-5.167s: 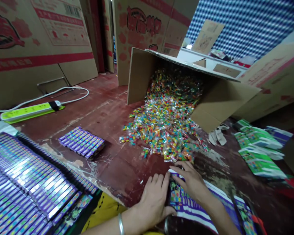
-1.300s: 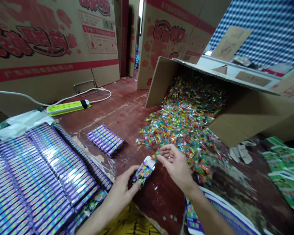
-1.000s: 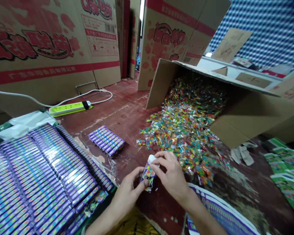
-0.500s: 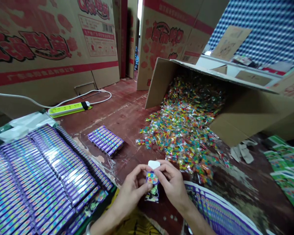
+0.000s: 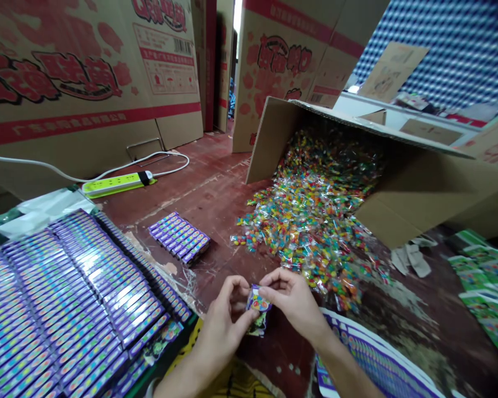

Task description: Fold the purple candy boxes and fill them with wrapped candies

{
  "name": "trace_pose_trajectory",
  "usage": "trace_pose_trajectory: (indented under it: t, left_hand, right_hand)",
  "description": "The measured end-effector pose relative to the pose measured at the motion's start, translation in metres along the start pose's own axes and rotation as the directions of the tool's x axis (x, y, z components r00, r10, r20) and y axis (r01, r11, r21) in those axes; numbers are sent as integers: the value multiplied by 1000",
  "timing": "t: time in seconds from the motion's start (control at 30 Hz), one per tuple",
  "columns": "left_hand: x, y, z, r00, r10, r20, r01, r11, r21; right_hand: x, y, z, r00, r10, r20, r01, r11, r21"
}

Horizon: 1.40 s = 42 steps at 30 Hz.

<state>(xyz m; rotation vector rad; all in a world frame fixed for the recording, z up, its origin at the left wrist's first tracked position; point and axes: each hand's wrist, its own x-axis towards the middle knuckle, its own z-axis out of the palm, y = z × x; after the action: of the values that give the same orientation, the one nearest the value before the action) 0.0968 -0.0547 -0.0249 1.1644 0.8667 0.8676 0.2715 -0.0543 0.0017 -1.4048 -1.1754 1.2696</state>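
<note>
A small purple printed candy box point(image 5: 259, 305) is held upright between my hands, low in the middle of the head view. My left hand point(image 5: 229, 315) grips its left side, with the thumb across the front. At the top edge, my right hand point(image 5: 289, 298) has its thumb and fingers closed on the box's flap end. Just beyond lies a heap of clear packets of colourful candy point(image 5: 311, 221), spilling out of a tipped cardboard carton point(image 5: 415, 193). Unfilled-looking flat purple boxes point(image 5: 365, 354) fan out beside my right forearm.
Rows of purple boxes point(image 5: 78, 298) fill a tray at the left. A small group of matching boxes point(image 5: 179, 237) sits on the red table point(image 5: 216, 193). Behind are a yellow-green power strip point(image 5: 116, 184) with a white cable and large printed cartons point(image 5: 87, 72). Green printed packs point(image 5: 483, 287) lie far right.
The white flap that stood up at the box's top is now folded down. My right hand has shifted slightly, and the box tilts a little more.
</note>
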Motion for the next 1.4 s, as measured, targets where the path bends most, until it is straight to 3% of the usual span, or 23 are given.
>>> trace_pose_trajectory:
  t: [0.17, 0.27, 0.4, 0.53, 0.63, 0.73, 0.8, 0.9, 0.97, 1.03, 1.07, 1.13, 1.2, 1.3, 1.4]
  left_hand:
    - [-1, 3, -2, 998, -24, 59, 23, 999, 22]
    - [-1, 2, -7, 997, -34, 71, 32, 999, 26]
    - [-1, 0, -15, 998, -18, 58, 18, 1000, 6]
    - [1, -1, -21, 998, -40, 43, 38, 998, 40]
    - [4, 1, -21, 999, -10, -40, 15, 991, 131]
    - [7, 5, -21, 991, 64, -114, -39, 977, 208]
    - [9, 12, -30, 987, 92, -132, -55, 965, 258]
    - [19, 38, -66, 971, 161, -177, -71, 899, 433]
    - [34, 60, -105, 901, 311, -303, -29, 740, 672]
    - [55, 80, -146, 827, 395, -400, 145, 538, 830]
    - [66, 86, -165, 834, 366, -414, 242, 432, 869]
    - [88, 92, -194, 849, 320, -420, 298, 364, 882]
    - [105, 89, -209, 883, 259, -392, 305, 319, 897]
    - [116, 76, -214, 918, 194, -345, 288, 271, 918]
    - [116, 67, -211, 919, 186, -347, 297, 250, 922]
  right_hand:
    - [7, -4, -4, 998, -10, 64, 11, 1000, -23]
    - [4, -8, -2, 988, -142, 65, 151, 972, -179]
    - [-5, -18, 0, 929, -334, 161, 370, 806, -463]
    - [-11, -26, 3, 908, -293, 299, 419, 617, -667]
    - [-14, -23, 15, 904, -248, 349, 427, 457, -780]
    - [-12, -15, 33, 895, -231, 382, 445, 387, -808]
    - [-5, -10, 44, 891, -261, 370, 450, 410, -794]
    - [16, -3, 59, 902, -337, 271, 423, 552, -719]
    - [35, 3, 71, 919, -355, 174, 378, 662, -648]
    - [53, 12, 85, 935, -338, 102, 330, 733, -595]
    - [61, 17, 92, 942, -325, 82, 310, 753, -580]
    - [74, 24, 106, 948, -312, 65, 293, 773, -562]
    - [82, 28, 118, 946, -319, 53, 292, 774, -562]
    - [87, 28, 131, 939, -340, 39, 297, 753, -588]
    - [90, 26, 140, 942, -334, 41, 290, 742, -605]
